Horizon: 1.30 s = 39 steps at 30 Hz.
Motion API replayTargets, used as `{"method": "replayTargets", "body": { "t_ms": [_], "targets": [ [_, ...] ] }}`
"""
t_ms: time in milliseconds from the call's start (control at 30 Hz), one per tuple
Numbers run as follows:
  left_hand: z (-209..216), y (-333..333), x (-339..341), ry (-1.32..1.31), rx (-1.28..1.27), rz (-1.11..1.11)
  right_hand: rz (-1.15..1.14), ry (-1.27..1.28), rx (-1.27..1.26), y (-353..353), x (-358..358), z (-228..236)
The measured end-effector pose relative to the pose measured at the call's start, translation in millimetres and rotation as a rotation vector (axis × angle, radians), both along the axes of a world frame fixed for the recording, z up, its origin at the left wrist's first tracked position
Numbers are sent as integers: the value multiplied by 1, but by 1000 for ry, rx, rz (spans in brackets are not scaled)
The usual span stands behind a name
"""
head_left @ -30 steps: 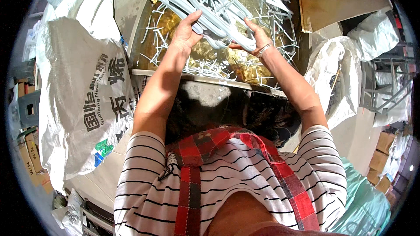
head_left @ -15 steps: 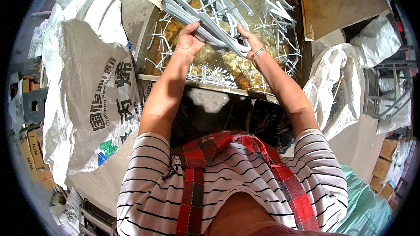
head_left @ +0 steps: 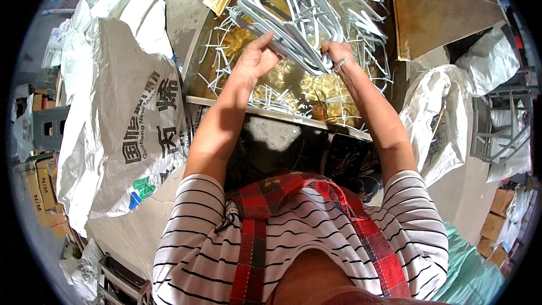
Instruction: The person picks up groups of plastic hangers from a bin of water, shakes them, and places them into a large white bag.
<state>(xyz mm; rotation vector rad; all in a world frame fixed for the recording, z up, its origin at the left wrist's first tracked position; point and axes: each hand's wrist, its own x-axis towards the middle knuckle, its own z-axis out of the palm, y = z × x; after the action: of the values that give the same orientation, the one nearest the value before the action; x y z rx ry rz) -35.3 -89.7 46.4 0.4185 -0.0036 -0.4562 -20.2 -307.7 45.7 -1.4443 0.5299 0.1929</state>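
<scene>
A stack of grey plastic frames (head_left: 283,36) with rounded corners and inner bars is held tilted over a shallow tank (head_left: 282,118). My left hand (head_left: 255,63) is at the stack's near left edge, thumb raised along the side and fingers partly hidden under it. At the near right corner my right hand (head_left: 340,55), with a bracelet at the wrist, is closed round the frames. Below them the tank holds a clear, yellowish-looking liquid. Thin white plastic strips (head_left: 271,97) lie scattered in it, mostly along the sides and front.
A large white woven sack (head_left: 93,118) stands to the left of the tank, and another open white sack (head_left: 435,116) to the right. A brown board (head_left: 446,11) slants at the far right. Grey stools (head_left: 499,127) and cardboard boxes (head_left: 46,189) stand toward the edges.
The stack has shifted right in the picture and turned, its far end swinging right. My hands have moved right with it, and my left fingers look less tightly wrapped.
</scene>
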Motion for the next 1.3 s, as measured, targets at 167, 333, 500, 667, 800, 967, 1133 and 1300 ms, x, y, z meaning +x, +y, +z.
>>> {"method": "replayTargets", "body": {
  "t_ms": [167, 333, 500, 667, 800, 967, 1133, 1300],
  "targets": [
    [7, -6, 4, 105, 236, 64, 11, -36, -167, -11, -4, 22],
    [11, 7, 8, 16, 481, -37, -44, -3, -305, -9, -16, 36],
    [0, 9, 10, -32, 1104, 198, 26, -13, -251, -10, -22, 33],
    [14, 7, 7, -179, 1425, 430, 7, -79, -200, -23, -16, 1],
    [-12, 7, 19, 45, 679, 464, 47, -37, -120, -14, -18, 9],
    [2, 9, 18, 226, 261, 300, 65, -29, -147, -16, -21, 13],
    [-5, 18, 27, 201, 266, 318, 122, -7, -334, -9, -28, 34],
    [7, 32, 31, 346, 241, 487, 234, 113, -1014, -109, -1, -28]
  ]
}}
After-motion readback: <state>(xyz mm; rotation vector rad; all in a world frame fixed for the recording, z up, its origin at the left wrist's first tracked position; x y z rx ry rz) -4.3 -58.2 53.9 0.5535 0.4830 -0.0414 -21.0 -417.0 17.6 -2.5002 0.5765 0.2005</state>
